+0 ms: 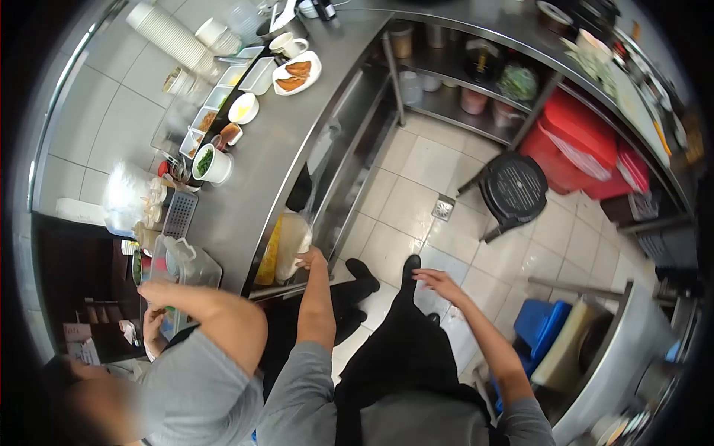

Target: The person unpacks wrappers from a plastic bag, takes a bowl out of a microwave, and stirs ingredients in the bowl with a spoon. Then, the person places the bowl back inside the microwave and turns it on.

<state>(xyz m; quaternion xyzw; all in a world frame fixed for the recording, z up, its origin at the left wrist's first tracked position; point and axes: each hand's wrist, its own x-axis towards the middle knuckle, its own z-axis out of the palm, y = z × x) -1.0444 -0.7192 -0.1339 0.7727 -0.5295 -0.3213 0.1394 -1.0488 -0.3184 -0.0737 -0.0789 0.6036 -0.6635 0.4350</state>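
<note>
My left hand (312,258) reaches below the steel counter at the left, its fingers closed on the edge of a whitish plastic bag (292,245). What the bag holds is hard to make out. Beside it on the under-shelf is a yellow packet (269,251). My right hand (439,283) hangs over the tiled floor, fingers apart, with nothing in it.
A co-worker (201,372) stands close on my left, hands near a clear plastic tub (195,264). The steel counter (260,152) carries a plate of browned food (297,73) and small containers. A black stool (513,189) and red bin (569,134) stand ahead right.
</note>
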